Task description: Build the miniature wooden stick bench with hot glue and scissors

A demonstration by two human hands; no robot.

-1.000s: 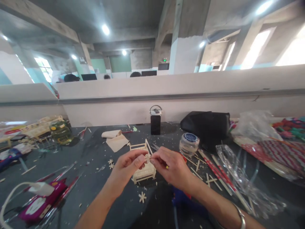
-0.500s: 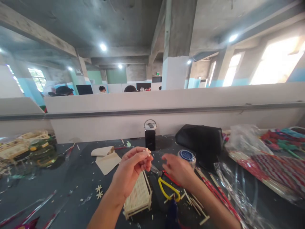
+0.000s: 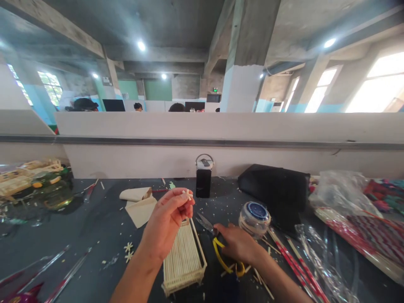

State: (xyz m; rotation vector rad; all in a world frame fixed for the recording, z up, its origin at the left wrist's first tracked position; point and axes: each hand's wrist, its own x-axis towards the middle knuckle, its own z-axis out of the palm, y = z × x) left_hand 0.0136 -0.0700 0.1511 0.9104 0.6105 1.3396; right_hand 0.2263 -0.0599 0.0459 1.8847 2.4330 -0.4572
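My left hand (image 3: pixel 172 219) is raised above a small rack of pale sticks (image 3: pixel 184 261). Between its thumb and fingertips it pinches a little star-shaped piece made of short pale sticks (image 3: pixel 187 195). Lower and to the right, my right hand (image 3: pixel 238 244) is closed over the handles of a pair of scissors (image 3: pixel 217 250) on the dark table. The metal blades and a yellow handle loop show, while the other handle is hidden under the hand. Two similar stick stars (image 3: pixel 128 251) lie left of my left forearm.
A black device with a handle (image 3: pixel 203 181) stands near the partition (image 3: pixel 151 162). To the right are a clear jar with a blue lid (image 3: pixel 255 219), a black bag (image 3: pixel 274 189), plastic wrapping (image 3: pixel 328 256) and loose sticks. Folded beige paper (image 3: pixel 139 210) and glassware (image 3: pixel 50 191) are on the left.
My right hand has come down from above the table onto the scissors. My left hand still pinches the stick star, shifted slightly left. The view has turned a little.
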